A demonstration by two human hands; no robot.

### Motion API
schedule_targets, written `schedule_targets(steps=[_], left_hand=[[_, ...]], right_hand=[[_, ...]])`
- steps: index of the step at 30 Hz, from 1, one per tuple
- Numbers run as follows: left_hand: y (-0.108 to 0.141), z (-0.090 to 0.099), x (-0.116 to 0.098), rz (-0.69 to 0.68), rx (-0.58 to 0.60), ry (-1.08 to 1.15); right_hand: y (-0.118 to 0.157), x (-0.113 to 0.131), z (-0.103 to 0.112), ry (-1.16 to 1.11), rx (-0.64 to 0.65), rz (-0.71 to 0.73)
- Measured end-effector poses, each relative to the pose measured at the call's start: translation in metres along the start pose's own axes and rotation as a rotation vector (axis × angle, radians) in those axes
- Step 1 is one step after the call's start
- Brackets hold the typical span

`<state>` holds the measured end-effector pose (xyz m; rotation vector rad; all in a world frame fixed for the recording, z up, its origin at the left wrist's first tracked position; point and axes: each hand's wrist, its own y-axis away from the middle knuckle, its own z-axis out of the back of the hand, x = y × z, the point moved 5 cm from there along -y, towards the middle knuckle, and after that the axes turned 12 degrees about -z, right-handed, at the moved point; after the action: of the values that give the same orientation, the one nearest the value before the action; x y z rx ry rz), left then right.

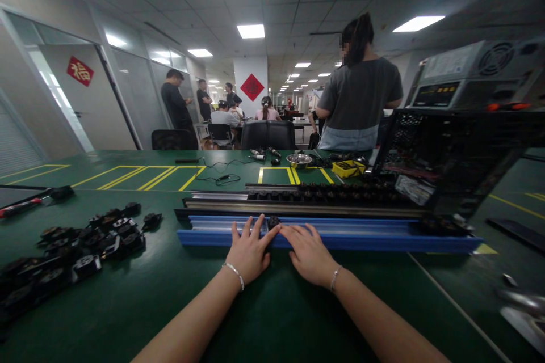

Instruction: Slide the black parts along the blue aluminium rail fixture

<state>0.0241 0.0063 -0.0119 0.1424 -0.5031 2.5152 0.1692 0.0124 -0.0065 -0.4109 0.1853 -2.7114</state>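
Note:
A long blue channel rail (366, 241) lies crosswise in front of me, with a small black part (273, 221) standing in it. My left hand (248, 247) rests over the rail with its fingers spread, the index fingertip close to the black part. From the right, my right hand (309, 249) reaches over the rail's near edge, fingers stretched out and fingertips at the same part. Neither hand is wrapped around anything. More black parts (445, 226) sit in the rail's right end. Whether the fingertips press on the middle part, I cannot tell.
Behind the blue rail lie dark rails (306, 206), one holding a row of black parts. A pile of black parts (80, 249) covers the left table. An open computer case (434, 153) stands right. Farther back are a metal bowl (299, 160), a yellow tray (348, 168) and several people.

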Motion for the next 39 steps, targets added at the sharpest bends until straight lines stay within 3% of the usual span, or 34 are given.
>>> schedule_targets(steps=[13, 18, 23, 39], left_hand=[[-0.003, 0.001, -0.004, 0.037, 0.033, 0.002], [-0.002, 0.001, -0.004, 0.035, 0.015, 0.000], [-0.002, 0.002, -0.005, 0.024, -0.002, 0.005], [-0.002, 0.003, -0.005, 0.051, 0.024, 0.013]], right_hand=[[0.001, 0.001, 0.002, -0.002, -0.021, 0.012], [0.003, -0.002, 0.001, 0.030, -0.125, 0.003], [0.002, -0.011, 0.000, 0.125, -0.233, -0.118], [0.000, -0.015, 0.001, 0.172, -0.199, -0.136]])
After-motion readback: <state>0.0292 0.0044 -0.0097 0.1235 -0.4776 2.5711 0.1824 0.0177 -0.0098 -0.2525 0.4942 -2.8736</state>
